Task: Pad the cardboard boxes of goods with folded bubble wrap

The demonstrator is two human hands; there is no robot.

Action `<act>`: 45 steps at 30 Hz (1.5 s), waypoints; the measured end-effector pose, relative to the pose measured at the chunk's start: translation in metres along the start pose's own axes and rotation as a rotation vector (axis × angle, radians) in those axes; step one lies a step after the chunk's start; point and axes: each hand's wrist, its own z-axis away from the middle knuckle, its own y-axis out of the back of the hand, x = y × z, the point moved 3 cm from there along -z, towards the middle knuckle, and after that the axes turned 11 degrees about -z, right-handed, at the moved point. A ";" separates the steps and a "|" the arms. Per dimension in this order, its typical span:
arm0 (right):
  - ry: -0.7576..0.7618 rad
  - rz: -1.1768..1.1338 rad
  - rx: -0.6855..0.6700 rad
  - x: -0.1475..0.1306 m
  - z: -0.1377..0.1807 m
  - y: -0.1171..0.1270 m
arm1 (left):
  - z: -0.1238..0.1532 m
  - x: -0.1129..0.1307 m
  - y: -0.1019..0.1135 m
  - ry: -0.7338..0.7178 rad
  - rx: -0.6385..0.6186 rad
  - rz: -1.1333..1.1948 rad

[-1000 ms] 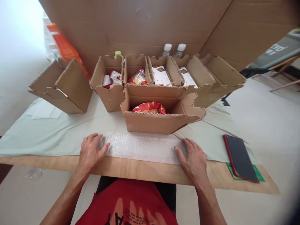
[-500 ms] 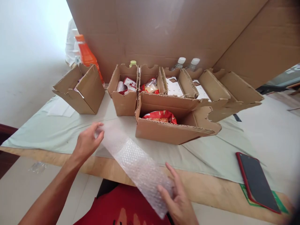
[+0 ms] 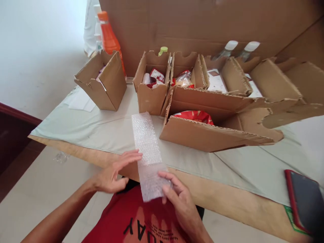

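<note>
A strip of clear bubble wrap [image 3: 146, 145] lies lengthwise across the table edge, its near end hanging over my red shirt. My right hand [image 3: 178, 199] pinches that near end between thumb and fingers. My left hand [image 3: 115, 172] is beside the strip's left edge, fingers stretched out flat and touching it. Just beyond the strip stands an open cardboard box [image 3: 202, 135] holding a red snack packet [image 3: 196, 116].
Several open cardboard compartments [image 3: 152, 94] with snack packets stand in a row at the back, with a separate box [image 3: 103, 86] at left. An orange bottle [image 3: 108, 33] and clear bottles [image 3: 227, 49] stand behind. A red phone [image 3: 303, 199] lies at right. A large cardboard sheet [image 3: 202, 23] backs the table.
The bubble wrap lay crosswise under both hands; it has been lifted and turned to lie lengthwise. My left hand let go of its far end and came back to the near edge. The view shifted left.
</note>
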 end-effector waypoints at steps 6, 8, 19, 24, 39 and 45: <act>0.228 -0.177 -0.103 -0.033 -0.038 -0.016 | -0.016 0.009 -0.018 0.384 0.367 0.015; 0.360 -0.054 -0.034 -0.035 -0.038 -0.009 | -0.031 -0.008 -0.021 0.503 0.430 0.012; 0.900 1.210 0.003 -0.018 -0.065 -0.008 | -0.039 -0.047 -0.032 0.518 0.413 -0.248; 0.905 1.228 -0.039 -0.022 -0.075 -0.010 | -0.020 -0.022 -0.025 0.290 0.478 -0.379; 0.996 1.133 0.042 -0.036 -0.057 -0.019 | -0.013 -0.022 -0.039 0.358 0.454 -0.381; 0.914 1.157 -0.167 -0.029 -0.066 -0.023 | -0.001 -0.007 -0.033 0.216 0.451 -0.397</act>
